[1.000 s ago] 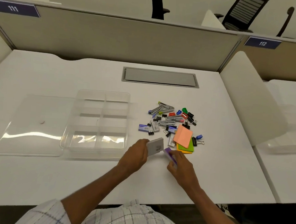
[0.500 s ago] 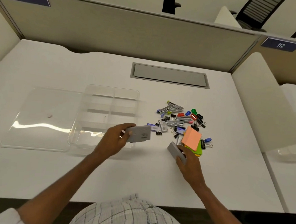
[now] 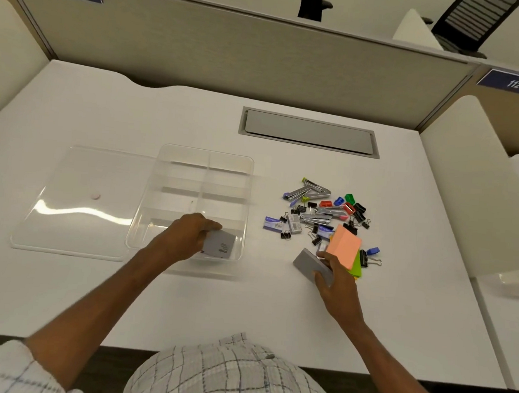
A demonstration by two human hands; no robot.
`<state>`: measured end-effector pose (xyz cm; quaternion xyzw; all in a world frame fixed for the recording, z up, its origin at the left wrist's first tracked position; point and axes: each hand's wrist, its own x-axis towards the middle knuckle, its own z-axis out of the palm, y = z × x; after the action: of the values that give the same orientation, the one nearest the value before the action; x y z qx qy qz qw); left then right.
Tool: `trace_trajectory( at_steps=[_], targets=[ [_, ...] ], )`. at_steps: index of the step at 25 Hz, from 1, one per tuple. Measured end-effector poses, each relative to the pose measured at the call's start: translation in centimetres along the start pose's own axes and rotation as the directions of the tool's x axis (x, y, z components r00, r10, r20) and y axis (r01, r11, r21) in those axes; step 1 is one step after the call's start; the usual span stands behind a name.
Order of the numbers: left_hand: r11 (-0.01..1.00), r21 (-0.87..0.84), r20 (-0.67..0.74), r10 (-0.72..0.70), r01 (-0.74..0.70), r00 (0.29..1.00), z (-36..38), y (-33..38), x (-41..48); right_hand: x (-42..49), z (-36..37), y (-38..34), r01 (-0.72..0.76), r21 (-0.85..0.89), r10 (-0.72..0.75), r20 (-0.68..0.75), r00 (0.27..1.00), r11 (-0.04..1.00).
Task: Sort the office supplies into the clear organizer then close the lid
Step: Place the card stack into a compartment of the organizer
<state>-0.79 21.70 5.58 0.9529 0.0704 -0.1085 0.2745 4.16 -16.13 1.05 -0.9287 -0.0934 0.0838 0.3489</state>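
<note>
The clear organizer (image 3: 247,177) stands open on the white desk, with its lid (image 3: 78,200) flat to its left. My left hand (image 3: 186,237) holds a grey sticky-note pad (image 3: 220,245) low inside the organizer's near right compartment. My right hand (image 3: 335,277) grips a second grey pad (image 3: 307,264) just above the desk, beside the stacked pink, green and orange sticky notes (image 3: 344,247). To the right lies a pile of small staplers (image 3: 310,192), staple boxes (image 3: 273,223) and binder clips (image 3: 359,216).
A grey cable hatch (image 3: 309,134) is set into the desk behind the pile. A cubicle partition (image 3: 261,53) runs along the back. A white curved divider (image 3: 468,191) bounds the desk on the right, with another clear box beyond it.
My left hand has carried its grey pad leftward from beside the pile into the organizer's near right compartment. My right hand has stayed by the sticky notes with the other pad.
</note>
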Motion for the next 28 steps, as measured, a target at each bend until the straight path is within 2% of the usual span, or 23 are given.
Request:
trace_trajectory(
  at_steps=[2, 5, 9, 14, 18, 20, 22, 23, 25, 26, 28],
  targets=[
    [1.000, 0.028, 0.058, -0.006, 0.004, 0.998, 0.7, 0.6, 0.6, 0.1, -0.2, 0.0, 0.011, -0.004, -0.011, 0.007, 1.000, 1.000],
    [0.992, 0.127, 0.025, -0.023, 0.020, 0.999, 0.9, 1.2, 1.2, 0.2, -0.3, -0.2, 0.033, -0.003, -0.033, 0.010, 0.999, 0.999],
    [0.942, 0.328, -0.001, 0.073, -0.069, 0.997, 1.7, 1.5, 0.6, 0.4, -0.4, -0.2, 0.062, 0.023, -0.063, 0.028, 0.998, 0.998],
    [0.952, 0.282, 0.147, 0.078, -0.118, 0.986, 1.5, 1.3, 1.5, 0.5, -0.7, -1.0, 0.105, 0.079, -0.112, 0.096, 0.989, 0.991],
    [0.949, 0.273, 0.211, 0.100, -0.156, 0.972, 1.1, 2.0, 2.5, 1.1, -1.0, -4.4, 0.073, 0.269, -0.109, 0.121, 0.987, 0.960],
    [0.981, 0.150, 0.152, 0.103, -0.126, 0.983, 0.8, 2.2, 2.3, 1.6, -1.2, -6.7, 0.022, 0.417, -0.098, 0.162, 0.982, 0.909],
    [0.987, -0.130, 0.017, 0.102, -0.098, 0.995, 0.2, 2.6, 1.7, 2.0, -1.0, -9.0, -0.056, 0.536, -0.094, 0.248, 0.964, 0.842],
    [0.951, -0.293, -0.026, 0.094, -0.097, 0.995, -0.3, 2.9, 1.3, 2.2, -0.7, -10.1, -0.106, 0.591, -0.093, 0.295, 0.951, 0.800],
    [0.813, -0.581, 0.023, 0.061, -0.037, 0.998, -1.3, 3.7, 0.2, 2.6, 0.3, -12.0, -0.183, 0.675, -0.103, 0.360, 0.927, 0.715],
    [0.751, -0.660, 0.059, 0.055, -0.002, 0.997, -1.7, 3.8, -0.2, 2.8, 0.9, -12.8, -0.196, 0.697, -0.113, 0.372, 0.921, 0.690],
    [0.736, -0.677, 0.014, 0.022, -0.006, 1.000, -2.2, 3.5, -0.8, 3.2, 2.1, -14.2, -0.194, 0.705, -0.115, 0.365, 0.924, 0.682]
  ],
)
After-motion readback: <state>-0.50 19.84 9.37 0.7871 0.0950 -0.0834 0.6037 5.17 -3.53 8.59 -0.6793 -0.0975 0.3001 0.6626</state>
